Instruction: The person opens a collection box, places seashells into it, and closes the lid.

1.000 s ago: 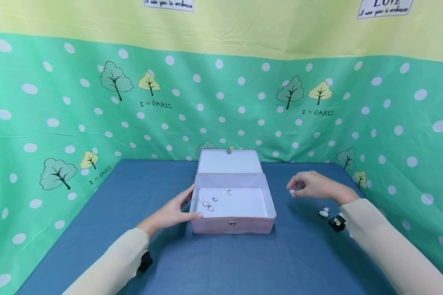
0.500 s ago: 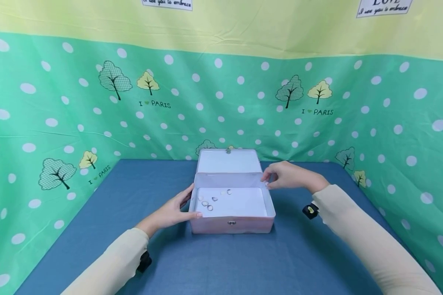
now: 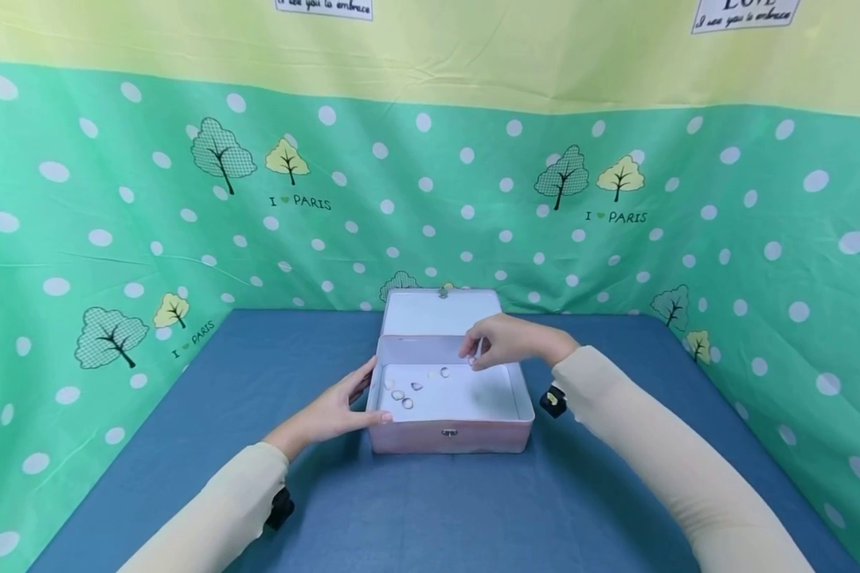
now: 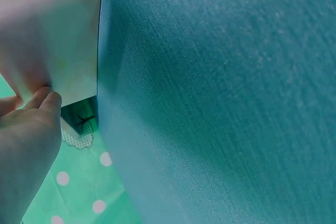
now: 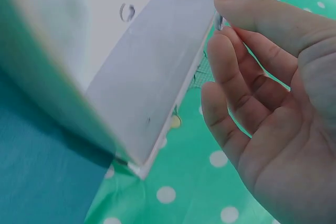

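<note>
Small piece (image 5: 219,23) is pinched above the open box (image 3: 408,438).

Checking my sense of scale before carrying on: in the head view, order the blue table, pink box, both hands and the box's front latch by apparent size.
1. Blue table
2. Pink box
3. Left hand and right hand: too alike to rank
4. Front latch

The tabletop (image 3: 430,517) is blue; a dotted green curtain (image 3: 401,179) hangs behind.
</note>
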### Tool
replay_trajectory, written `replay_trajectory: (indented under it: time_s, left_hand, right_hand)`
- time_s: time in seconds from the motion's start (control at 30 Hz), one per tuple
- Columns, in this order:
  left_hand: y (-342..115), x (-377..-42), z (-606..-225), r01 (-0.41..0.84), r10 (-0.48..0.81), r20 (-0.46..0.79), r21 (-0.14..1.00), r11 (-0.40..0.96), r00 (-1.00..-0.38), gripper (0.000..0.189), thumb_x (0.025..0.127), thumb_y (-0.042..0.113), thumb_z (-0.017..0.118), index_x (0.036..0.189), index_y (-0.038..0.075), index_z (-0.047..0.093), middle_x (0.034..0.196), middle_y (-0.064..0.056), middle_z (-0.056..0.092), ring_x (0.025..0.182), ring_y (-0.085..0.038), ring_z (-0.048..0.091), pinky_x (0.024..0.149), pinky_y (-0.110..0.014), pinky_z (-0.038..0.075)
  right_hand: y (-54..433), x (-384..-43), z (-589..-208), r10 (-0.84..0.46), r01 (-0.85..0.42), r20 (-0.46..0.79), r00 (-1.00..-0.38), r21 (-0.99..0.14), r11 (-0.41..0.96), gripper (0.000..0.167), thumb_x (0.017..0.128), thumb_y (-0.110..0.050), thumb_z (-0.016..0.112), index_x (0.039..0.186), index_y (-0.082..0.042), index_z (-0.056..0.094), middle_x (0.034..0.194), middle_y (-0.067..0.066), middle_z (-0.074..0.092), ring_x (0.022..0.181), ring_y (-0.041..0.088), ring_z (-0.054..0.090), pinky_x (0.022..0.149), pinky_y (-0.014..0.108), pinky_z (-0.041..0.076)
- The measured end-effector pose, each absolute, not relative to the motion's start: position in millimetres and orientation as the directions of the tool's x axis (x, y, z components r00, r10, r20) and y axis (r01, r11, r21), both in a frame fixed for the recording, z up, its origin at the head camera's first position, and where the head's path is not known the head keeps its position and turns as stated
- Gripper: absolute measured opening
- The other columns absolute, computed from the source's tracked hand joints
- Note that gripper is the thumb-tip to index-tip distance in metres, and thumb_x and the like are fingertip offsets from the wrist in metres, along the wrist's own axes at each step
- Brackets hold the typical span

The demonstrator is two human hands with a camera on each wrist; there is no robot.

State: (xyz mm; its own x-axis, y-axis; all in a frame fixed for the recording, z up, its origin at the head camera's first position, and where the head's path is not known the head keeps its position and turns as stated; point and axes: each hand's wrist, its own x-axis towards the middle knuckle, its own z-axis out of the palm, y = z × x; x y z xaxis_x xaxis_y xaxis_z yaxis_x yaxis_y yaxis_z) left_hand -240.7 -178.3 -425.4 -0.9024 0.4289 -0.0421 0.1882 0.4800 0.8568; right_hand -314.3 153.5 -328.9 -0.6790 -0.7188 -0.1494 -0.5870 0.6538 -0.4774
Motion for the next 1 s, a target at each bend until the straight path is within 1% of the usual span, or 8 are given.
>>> replay_trajectory:
  time_s: [0.1,0.27,0.47,0.7,1.0]
  left_hand:
    - [-178,-240,-425,0.203,0.438,-0.029,0.858,0.472,-0.898,0.107,0.087,0.039,0.079,0.163,0.016,0.008,0.165,-0.016,0.012,0.149,-0.035,0.022,0.117,-0.054,0.024]
    - [-178,-238,-424,0.204,0.439,-0.023,0.862,0.464,-0.898,0.105,0.088,0.037,0.079,0.163,0.016,0.008,0.165,-0.016,0.013,0.149,-0.036,0.022,0.116,-0.055,0.024]
    - [-178,-238,-424,0.208,0.436,-0.018,0.86,0.465,-0.9,0.105,0.087,0.036,0.08,0.163,0.016,0.009,0.165,-0.016,0.014,0.148,-0.036,0.023,0.116,-0.055,0.025]
    - [-178,-240,-426,0.204,0.436,-0.022,0.861,0.465,-0.9,0.105,0.087,0.037,0.08,0.163,0.015,0.01,0.165,-0.016,0.014,0.148,-0.035,0.023,0.116,-0.054,0.025]
    - [-178,-239,-425,0.208,0.436,-0.018,0.861,0.465,-0.9,0.106,0.087,0.036,0.08,0.163,0.015,0.01,0.165,-0.017,0.014,0.148,-0.036,0.023,0.116,-0.054,0.025]
  right_hand:
    - [145,-319,-334,-0.723,-0.582,-0.163,-0.671,-0.487,0.651,0.018,0.092,-0.013,0.075,0.11,-0.015,0.074,0.103,-0.002,0.07,0.094,0.015,0.063,0.08,0.027,0.054]
    - [132,-325,-341,-0.722,-0.56,-0.194,-0.665,-0.51,0.653,0.018,0.091,-0.013,0.075,0.109,-0.014,0.075,0.101,-0.003,0.07,0.096,0.016,0.063,0.082,0.027,0.053]
    - [122,-329,-347,-0.723,-0.542,-0.222,-0.654,-0.528,0.653,0.019,0.09,-0.011,0.076,0.109,-0.01,0.074,0.102,0.003,0.07,0.095,0.016,0.062,0.082,0.026,0.052]
    - [118,-329,-347,-0.72,-0.53,-0.236,-0.652,-0.537,0.656,0.021,0.091,-0.016,0.076,0.111,-0.013,0.074,0.114,0.009,0.07,0.102,0.018,0.062,0.087,0.028,0.051]
    - [133,-324,-337,-0.719,-0.536,-0.211,-0.663,-0.537,0.651,0.021,0.092,-0.013,0.074,0.113,-0.013,0.072,0.105,0.0,0.069,0.096,0.013,0.062,0.084,0.027,0.053]
